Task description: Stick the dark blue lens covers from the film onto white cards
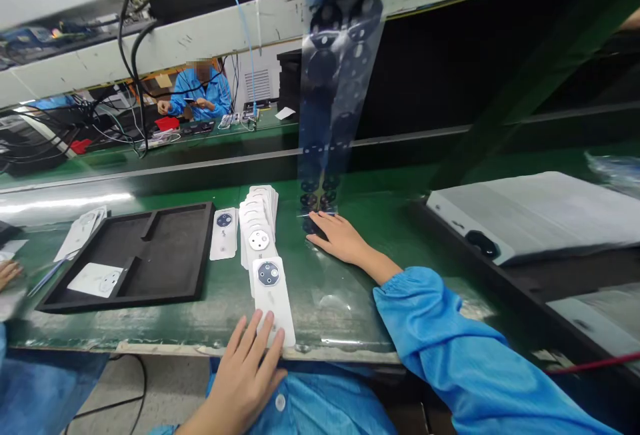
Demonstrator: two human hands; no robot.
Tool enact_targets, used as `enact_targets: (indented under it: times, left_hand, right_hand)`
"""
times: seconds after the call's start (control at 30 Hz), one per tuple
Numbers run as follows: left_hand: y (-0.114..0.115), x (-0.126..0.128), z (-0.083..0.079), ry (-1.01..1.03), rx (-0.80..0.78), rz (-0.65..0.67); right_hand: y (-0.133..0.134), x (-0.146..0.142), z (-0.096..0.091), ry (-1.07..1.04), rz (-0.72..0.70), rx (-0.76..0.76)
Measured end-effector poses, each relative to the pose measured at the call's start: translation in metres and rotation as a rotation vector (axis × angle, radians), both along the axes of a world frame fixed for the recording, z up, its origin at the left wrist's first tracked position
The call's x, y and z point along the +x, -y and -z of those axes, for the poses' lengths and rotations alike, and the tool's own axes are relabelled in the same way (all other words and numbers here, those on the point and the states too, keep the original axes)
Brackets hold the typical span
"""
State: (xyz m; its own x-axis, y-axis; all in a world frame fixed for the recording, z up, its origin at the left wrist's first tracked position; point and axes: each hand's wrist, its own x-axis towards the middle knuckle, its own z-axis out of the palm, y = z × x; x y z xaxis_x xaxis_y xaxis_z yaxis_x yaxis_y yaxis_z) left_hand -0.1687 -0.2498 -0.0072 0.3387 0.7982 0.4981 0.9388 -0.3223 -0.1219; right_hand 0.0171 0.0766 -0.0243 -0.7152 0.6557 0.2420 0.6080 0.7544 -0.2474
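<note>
Through the head camera I have the white card point(277, 298) at the near edge of the table point(345, 308), its long sides running away from that edge and a dark disc point(269, 274) on its far end. The left hand point(247, 362) is spread, fingertips at the card's near end, pinching nothing. The right hand point(340, 238) reaches in from the right to the lower end of a clear strip point(325, 115); thumb and forefinger stand apart, and I see nothing clasped between them. I judge the card light, thin and fairly stiff, with a smooth face that may slide on the glossy tabletop and crease at the corners. I would steady it flat near its bottom edge, or lift it by the long sides, clear of the disc. The strip looks limp and slick, best taken by its margin. The fanned stack of white cards point(256, 218) runs on toward the table's far edge, and it could slip if nudged
</note>
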Motion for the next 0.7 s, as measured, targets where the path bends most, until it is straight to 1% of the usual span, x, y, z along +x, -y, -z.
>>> enact_targets:
  times: [0.07, 0.13, 0.2, 0.3, 0.33, 0.37, 0.4, 0.47, 0.53, 0.57, 0.63, 0.7]
  left_hand:
    - [-0.005, 0.0, 0.004, -0.045, -0.008, -0.003]
    - [-0.006, -0.002, 0.008, -0.061, 0.015, 0.039]
    - [-0.003, -0.005, 0.008, -0.044, 0.031, 0.069]
    - [0.0, -0.011, 0.002, 0.028, 0.006, 0.094]
    - [0.0, -0.011, -0.001, 0.063, -0.023, 0.086]
    - [-0.001, -0.01, -0.003, 0.099, -0.062, 0.05]
    - [-0.002, -0.008, -0.005, 0.134, -0.101, -0.023]
    - [-0.01, 0.002, -0.007, 0.178, -0.149, -0.272]
    - [-0.022, 0.016, -0.004, 0.183, -0.137, -0.524]
    - [-0.029, 0.024, -0.002, 0.179, -0.12, -0.61]
    - [-0.042, 0.04, 0.002, 0.18, -0.078, -0.705]
    - [-0.051, 0.051, 0.006, 0.215, -0.027, -0.747]
  right_hand:
    - [0.0, 0.002, -0.001, -0.039, 0.021, 0.001]
    - [0.0, 0.004, -0.002, -0.067, 0.027, 0.02]
    - [0.001, 0.005, -0.003, -0.071, 0.006, 0.053]
    - [0.002, 0.006, -0.001, -0.07, -0.061, 0.099]
    - [0.002, 0.006, 0.0, -0.069, -0.087, 0.093]
    - [0.001, 0.006, 0.001, -0.067, -0.112, 0.075]
    - [0.001, 0.005, 0.001, -0.068, -0.134, 0.048]
    - [-0.001, 0.004, 0.002, -0.092, -0.147, -0.012]
    - [-0.003, 0.003, 0.002, -0.135, -0.118, -0.058]
    - [-0.003, 0.003, 0.003, -0.155, -0.096, -0.075]
    - [-0.004, 0.002, 0.003, -0.181, -0.059, -0.093]
    - [-0.004, 0.002, 0.004, -0.198, -0.036, -0.093]
